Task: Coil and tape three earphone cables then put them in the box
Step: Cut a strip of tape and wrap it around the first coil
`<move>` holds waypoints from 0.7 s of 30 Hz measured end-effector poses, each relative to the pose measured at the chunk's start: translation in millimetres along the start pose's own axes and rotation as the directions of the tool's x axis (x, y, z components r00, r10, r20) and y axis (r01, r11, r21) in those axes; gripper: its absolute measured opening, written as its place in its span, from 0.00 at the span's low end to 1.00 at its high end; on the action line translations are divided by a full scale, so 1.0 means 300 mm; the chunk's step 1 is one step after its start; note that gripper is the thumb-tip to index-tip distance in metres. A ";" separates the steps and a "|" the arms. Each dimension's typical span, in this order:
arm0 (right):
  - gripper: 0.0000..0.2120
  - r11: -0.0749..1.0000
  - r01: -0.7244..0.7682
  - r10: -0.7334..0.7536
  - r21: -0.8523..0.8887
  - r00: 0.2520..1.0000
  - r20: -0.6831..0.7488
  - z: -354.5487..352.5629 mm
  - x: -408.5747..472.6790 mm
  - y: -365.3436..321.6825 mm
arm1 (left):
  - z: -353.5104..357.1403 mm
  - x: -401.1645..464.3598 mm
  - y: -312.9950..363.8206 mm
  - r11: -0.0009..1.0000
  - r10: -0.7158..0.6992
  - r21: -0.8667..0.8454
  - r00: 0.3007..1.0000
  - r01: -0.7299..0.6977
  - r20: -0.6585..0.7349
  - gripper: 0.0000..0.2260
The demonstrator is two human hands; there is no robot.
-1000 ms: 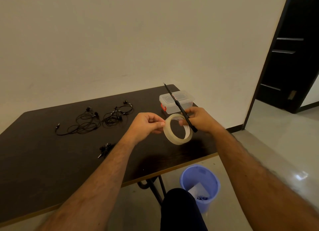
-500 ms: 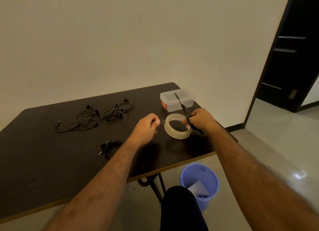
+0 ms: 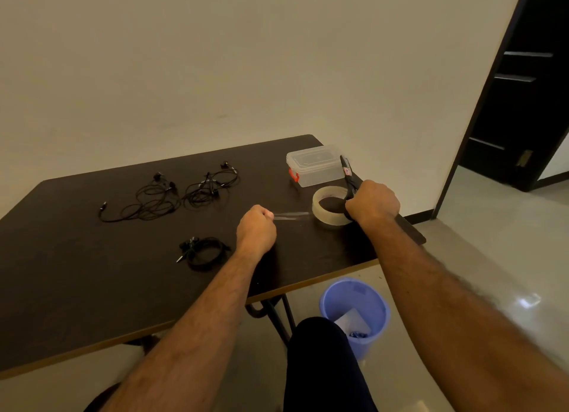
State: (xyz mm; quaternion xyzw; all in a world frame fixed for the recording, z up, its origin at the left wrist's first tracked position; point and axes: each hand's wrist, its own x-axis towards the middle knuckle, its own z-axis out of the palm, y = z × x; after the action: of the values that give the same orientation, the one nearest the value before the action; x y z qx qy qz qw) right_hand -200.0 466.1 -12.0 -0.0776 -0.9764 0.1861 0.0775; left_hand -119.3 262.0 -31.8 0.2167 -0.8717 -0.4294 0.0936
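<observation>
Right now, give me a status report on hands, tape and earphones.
Left hand pinches tape strip pulled from roll. Right hand holds scissors. One earphone coiled, two loose. Nothing in the way.

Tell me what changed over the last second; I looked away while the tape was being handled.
The tape roll came down from mid-air onto the table, with the right hand still holding it and the scissors. The left hand pulled away to the left, drawing out a strip of tape pinched in its fingers. The earphones and box stayed put.
</observation>
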 end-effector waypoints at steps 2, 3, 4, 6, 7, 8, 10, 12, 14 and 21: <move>0.13 0.999 0.001 -0.002 -0.039 1.000 -0.013 -0.007 -0.003 0.002 | -0.004 -0.008 -0.008 1.000 -0.025 0.012 1.000 0.025 0.007 0.06; 0.13 0.998 0.014 -0.015 -0.062 1.000 -0.008 -0.008 -0.003 0.002 | -0.005 -0.015 -0.010 0.999 -0.032 0.016 0.999 0.032 0.021 0.06; 0.13 0.996 0.028 -0.028 -0.081 1.000 -0.002 -0.009 -0.003 0.000 | -0.006 -0.020 -0.010 0.999 -0.042 0.014 0.998 0.042 0.037 0.06; 0.13 0.993 0.042 -0.042 -0.109 0.999 0.002 -0.012 -0.005 -0.002 | -0.001 -0.024 -0.009 0.998 -0.060 -0.018 0.997 0.061 0.054 0.06; 0.14 0.993 0.042 -0.041 -0.110 0.999 0.009 -0.013 -0.006 -0.002 | 0.001 -0.026 -0.010 0.996 -0.070 -0.051 0.996 0.073 0.059 0.07; 0.15 0.995 0.038 -0.037 -0.094 0.999 0.019 -0.013 -0.006 0.001 | 0.002 -0.030 -0.013 0.991 -0.081 -0.098 0.995 0.087 0.066 0.07; 0.18 1.000 0.018 -0.017 -0.022 0.998 0.056 -0.017 -0.002 0.013 | -0.002 -0.041 -0.016 0.973 -0.113 -0.194 0.990 0.128 0.088 0.08; 0.20 0.998 -0.006 0.001 0.063 0.996 0.084 -0.020 0.006 0.028 | -0.007 -0.052 -0.017 0.959 -0.128 -0.239 0.986 0.151 0.109 0.07; 0.22 0.986 -0.038 0.018 0.161 0.992 0.125 -0.028 0.014 0.041 | -0.010 -0.063 -0.015 0.948 -0.127 -0.278 0.985 0.156 0.118 0.08; 0.15 0.854 -0.117 -0.110 0.508 0.912 0.396 -0.144 -0.046 0.063 | -0.016 -0.097 0.008 0.852 -0.216 -0.447 0.961 0.271 0.171 0.07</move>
State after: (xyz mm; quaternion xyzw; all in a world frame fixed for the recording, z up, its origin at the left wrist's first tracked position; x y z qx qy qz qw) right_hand -176.4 496.3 19.0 -0.0147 -0.8831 0.4555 -0.1116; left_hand -92.3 273.3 -26.5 0.2714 -0.7122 -0.6463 0.0376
